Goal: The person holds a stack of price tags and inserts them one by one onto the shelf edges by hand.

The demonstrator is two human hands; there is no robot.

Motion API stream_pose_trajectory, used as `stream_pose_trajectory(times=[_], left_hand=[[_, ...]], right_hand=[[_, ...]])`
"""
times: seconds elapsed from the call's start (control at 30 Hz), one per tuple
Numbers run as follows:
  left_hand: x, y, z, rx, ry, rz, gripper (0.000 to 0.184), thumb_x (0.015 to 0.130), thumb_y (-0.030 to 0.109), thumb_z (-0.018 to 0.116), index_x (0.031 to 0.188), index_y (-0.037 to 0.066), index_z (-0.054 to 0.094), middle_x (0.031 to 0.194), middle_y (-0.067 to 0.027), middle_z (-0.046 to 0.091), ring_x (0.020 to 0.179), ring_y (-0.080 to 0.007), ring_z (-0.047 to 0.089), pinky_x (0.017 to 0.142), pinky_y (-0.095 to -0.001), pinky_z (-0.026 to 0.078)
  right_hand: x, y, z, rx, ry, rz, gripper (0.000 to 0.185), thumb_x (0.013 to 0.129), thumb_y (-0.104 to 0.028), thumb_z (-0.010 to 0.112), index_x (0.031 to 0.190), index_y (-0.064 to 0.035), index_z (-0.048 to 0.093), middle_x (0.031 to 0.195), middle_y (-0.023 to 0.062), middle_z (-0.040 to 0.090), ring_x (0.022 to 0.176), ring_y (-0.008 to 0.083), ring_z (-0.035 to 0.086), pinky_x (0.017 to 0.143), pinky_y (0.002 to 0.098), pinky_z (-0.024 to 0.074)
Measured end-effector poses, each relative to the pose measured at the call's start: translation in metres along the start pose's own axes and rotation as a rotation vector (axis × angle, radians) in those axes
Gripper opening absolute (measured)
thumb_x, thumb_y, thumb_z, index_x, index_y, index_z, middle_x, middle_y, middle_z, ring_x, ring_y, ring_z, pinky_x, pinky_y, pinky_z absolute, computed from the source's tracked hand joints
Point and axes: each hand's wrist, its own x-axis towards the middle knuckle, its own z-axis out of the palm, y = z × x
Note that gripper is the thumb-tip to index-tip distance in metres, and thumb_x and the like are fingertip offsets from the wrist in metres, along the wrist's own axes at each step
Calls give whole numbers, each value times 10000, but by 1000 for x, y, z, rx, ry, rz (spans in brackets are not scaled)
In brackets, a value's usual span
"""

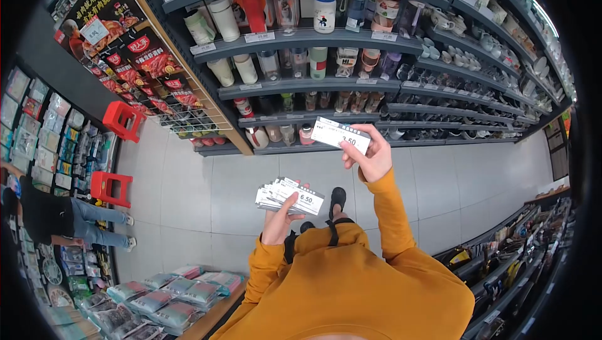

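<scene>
My left hand is closed on a fanned stack of white price tags; the top one reads 6.50. Raised higher and to the right, my right hand pinches a single price tag between thumb and fingers, and its number looks like 3.50. The two hands are apart. Beyond them stands a dark shelf rack with bottles and cups, among them a white bottle with a blue lid. More price tags sit along the shelf edges.
Red stools stand on the tiled floor to the left. A person in a dark top is by the left shelves. Packaged goods lie on a low display at lower left. Another rack runs along the right. Red food packets hang at upper left.
</scene>
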Motion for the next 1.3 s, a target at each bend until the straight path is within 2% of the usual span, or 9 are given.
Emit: stream_pose_trajectory(times=[0.33, 0.77, 0.97, 1.07, 1.1, 1.3], left_hand=[[-5, -17, 1, -22, 16, -24, 480, 924, 138, 563, 1356, 12, 396, 1256, -131, 576, 972, -154, 652, 613, -188, 558], [15, -47, 38, 48, 35, -106, 440, 922, 145, 566, 1321, 12, 438, 1228, -133, 595, 931, -118, 653, 589, -176, 547], [57, -56, 88, 115, 26, -106, 437, 915, 164, 580, 1308, 20, 454, 1211, -122, 607, 920, -116, 656, 585, -172, 544], [92, -68, 128, 150, 3, -124, 432, 912, 165, 584, 1301, 21, 460, 1197, -116, 616, 915, -114, 658, 584, -172, 542], [106, -72, 145, 154, -17, -138, 423, 911, 168, 589, 1289, 20, 468, 1190, -114, 620, 914, -116, 659, 593, -179, 539], [167, -107, 278, 224, -186, -232, 378, 919, 173, 588, 1256, 25, 499, 1175, -106, 627, 919, -129, 656, 625, -213, 536]], right_hand=[[-4, -6, -7, -5, -29, 16, 348, 861, -30, 649, 1178, 16, 515, 776, 74, 641, 595, 81, 586, 506, 207, 471], [1, 13, -70, 61, -32, 63, 328, 892, -52, 616, 1195, 6, 504, 766, 83, 636, 579, 96, 581, 514, 220, 470], [14, 13, -133, 67, -5, 79, 293, 951, -134, 540, 1203, 3, 481, 841, 118, 669, 604, 119, 611, 542, 234, 497], [18, 0, -181, 69, 95, 60, 259, 952, -136, 541, 1164, 3, 485, 846, 127, 673, 608, 121, 613, 541, 236, 498], [20, -6, -200, 61, 127, 51, 210, 957, -137, 534, 1111, -2, 489, 848, 134, 678, 601, 124, 613, 543, 234, 498], [14, -35, -342, -31, 273, 99, 182, 972, -140, 493, 1080, 7, 479, 864, 164, 667, 597, 150, 621, 555, 250, 522]])
